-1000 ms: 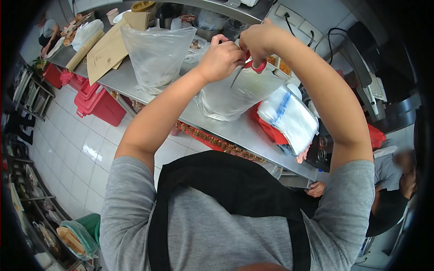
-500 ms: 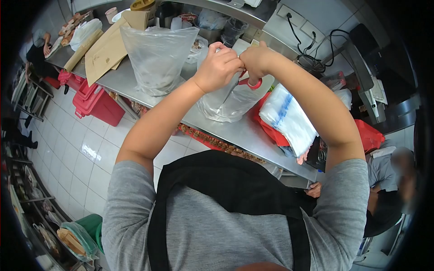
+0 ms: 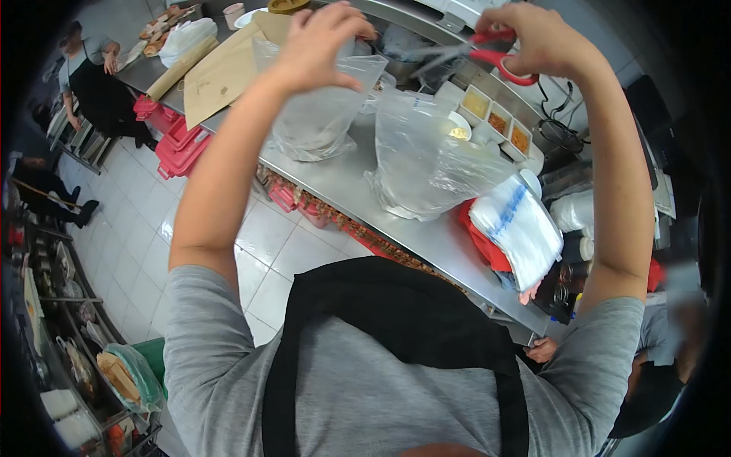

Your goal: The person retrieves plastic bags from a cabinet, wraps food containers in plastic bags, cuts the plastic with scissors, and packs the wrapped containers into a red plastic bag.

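Red-handled scissors (image 3: 495, 57) are in my right hand (image 3: 537, 38), raised over the back of the steel counter, with their blades parted and pointing left. My left hand (image 3: 320, 49) is lifted above a clear plastic bag (image 3: 316, 122), its fingers spread and nothing in it. A second clear bag (image 3: 419, 160) stands on the counter between my arms, touched by neither hand. Right of it lies a stack of flat white bags (image 3: 518, 228) with a blue stripe, on red plastic.
Brown paper sheets (image 3: 221, 80) lie on the counter at left. Square dishes of food (image 3: 499, 122) sit at the back. Red bins (image 3: 183, 148) stand below. One person (image 3: 95, 76) stands at the far left, another (image 3: 655, 365) at the right.
Both hands have parted and risen from the second bag, the left going left and the right going right with the scissors. The left fingers have opened. The view has shifted.
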Demonstrator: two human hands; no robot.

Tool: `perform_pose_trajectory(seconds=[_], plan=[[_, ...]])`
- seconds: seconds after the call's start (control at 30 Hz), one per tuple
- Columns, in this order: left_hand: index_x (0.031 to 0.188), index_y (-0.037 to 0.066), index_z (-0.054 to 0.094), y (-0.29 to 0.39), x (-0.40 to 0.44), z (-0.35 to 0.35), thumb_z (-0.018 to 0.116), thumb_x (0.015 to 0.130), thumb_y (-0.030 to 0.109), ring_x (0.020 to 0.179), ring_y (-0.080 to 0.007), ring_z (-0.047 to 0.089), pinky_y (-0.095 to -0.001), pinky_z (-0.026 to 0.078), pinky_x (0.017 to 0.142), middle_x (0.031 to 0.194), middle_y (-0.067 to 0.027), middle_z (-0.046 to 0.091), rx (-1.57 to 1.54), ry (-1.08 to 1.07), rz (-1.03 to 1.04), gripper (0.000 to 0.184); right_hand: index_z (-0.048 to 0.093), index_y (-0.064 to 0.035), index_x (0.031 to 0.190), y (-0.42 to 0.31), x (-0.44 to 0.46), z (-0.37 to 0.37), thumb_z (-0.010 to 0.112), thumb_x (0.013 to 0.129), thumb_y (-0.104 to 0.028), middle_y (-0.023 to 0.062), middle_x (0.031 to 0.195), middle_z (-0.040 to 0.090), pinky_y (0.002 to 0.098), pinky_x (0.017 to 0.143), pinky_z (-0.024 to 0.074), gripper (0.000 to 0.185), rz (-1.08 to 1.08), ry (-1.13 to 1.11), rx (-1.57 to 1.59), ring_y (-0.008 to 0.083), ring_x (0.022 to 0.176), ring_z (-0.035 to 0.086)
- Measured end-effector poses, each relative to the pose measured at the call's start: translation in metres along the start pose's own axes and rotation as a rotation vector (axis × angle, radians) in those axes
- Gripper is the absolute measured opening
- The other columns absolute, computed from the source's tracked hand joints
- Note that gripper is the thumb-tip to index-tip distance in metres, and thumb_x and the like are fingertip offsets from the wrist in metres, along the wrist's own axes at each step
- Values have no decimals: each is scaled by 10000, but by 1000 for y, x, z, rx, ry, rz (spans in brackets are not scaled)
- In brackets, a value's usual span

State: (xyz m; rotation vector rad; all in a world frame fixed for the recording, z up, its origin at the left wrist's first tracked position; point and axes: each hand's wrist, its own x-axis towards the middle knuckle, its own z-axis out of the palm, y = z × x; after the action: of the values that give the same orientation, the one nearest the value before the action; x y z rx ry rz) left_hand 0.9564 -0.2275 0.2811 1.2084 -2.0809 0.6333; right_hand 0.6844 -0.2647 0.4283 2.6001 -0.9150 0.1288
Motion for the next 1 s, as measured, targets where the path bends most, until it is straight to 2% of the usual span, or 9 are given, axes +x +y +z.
perform_pose_trajectory(seconds=[0.1,0.23,0.33,0.43,0.53,0.6,0.77,0.87,1.0], plan=[[1034,193,575,-53,-14,-1,777,635,260,1177,-220,461,-536,249,1001,1142,-11,557,180,-254,-77,452,678,-121,963,-43,29,-18,722,526,-235,117,892,674,427,828,435,454,81,-191,-87,274,907,624],[936,163,599,-76,-9,7,669,775,229,970,-224,589,-536,247,996,917,-18,652,202,-682,-329,188,680,-136,976,-82,68,-11,717,514,-235,99,910,675,425,790,457,474,-42,-222,-51,289,898,621],[871,150,607,-83,-22,19,649,787,231,830,-223,621,-528,256,985,779,-12,659,141,-503,-305,124,695,-154,942,-100,106,1,740,510,-246,80,917,678,474,803,439,444,-28,-284,-82,271,909,621],[854,164,619,-95,-17,25,657,791,229,834,-212,619,-537,261,974,771,-5,655,77,-510,-265,99,706,-180,914,-119,129,1,758,513,-262,61,917,680,555,859,389,413,10,-364,-246,257,947,615],[810,143,614,-97,-24,25,676,768,251,844,-236,612,-553,255,980,782,-21,653,48,-304,-244,131,711,-199,905,-127,143,1,764,519,-275,49,918,681,614,934,317,397,26,-380,-307,258,980,607],[785,133,612,-99,-34,36,695,744,248,842,-244,610,-569,244,993,767,-25,647,82,-277,-255,148,715,-210,904,-123,146,4,765,522,-277,46,921,681,628,979,271,391,31,-351,-324,262,999,601],[865,149,623,-103,-19,41,732,703,266,866,-225,608,-575,243,995,824,9,641,81,-696,-334,227,718,-210,925,-119,151,2,763,539,-289,51,950,681,629,988,260,397,51,-424,-372,268,1008,600],[869,151,627,-105,-13,40,714,725,274,864,-230,607,-575,243,996,815,12,637,-111,-665,-326,208,721,-210,917,-119,150,-2,761,550,-293,45,954,683,623,977,270,378,66,-444,-385,265,1004,604],[809,141,636,-102,-18,41,717,707,256,858,-220,616,-527,305,942,769,11,648,-10,-470,-312,175,726,-212,891,-118,144,-4,762,555,-293,37,935,687,599,972,284,348,60,-425,-358,256,985,613]])
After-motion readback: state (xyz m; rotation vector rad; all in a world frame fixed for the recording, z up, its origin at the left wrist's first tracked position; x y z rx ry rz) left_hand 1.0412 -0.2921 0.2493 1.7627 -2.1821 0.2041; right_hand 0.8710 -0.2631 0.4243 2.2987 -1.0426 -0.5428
